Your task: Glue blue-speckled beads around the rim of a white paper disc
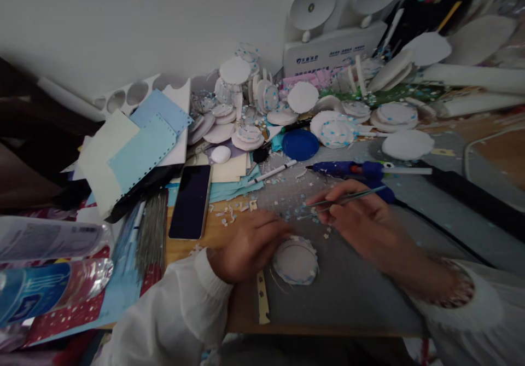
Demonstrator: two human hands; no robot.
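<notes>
My left hand (pixel 246 245) rests on the grey cutting mat (pixel 353 289), its fingers touching the left edge of a small white round disc (pixel 296 261) with a pale blue trimmed rim. My right hand (pixel 361 215) holds thin metal tweezers (pixel 348 197), their tip pointing left toward tiny blue and white paper bits (pixel 287 204) scattered just above the disc. Both arms wear white sleeves.
A blue glue gun (pixel 356 169) lies behind my right hand. A black phone (pixel 191 201), a white pen (pixel 273 172), a blue lid (pixel 300 144), stacked paper sheets (pixel 135 147) and several piles of white discs (pixel 246 133) crowd the back. Foil rolls (pixel 45 278) lie at left.
</notes>
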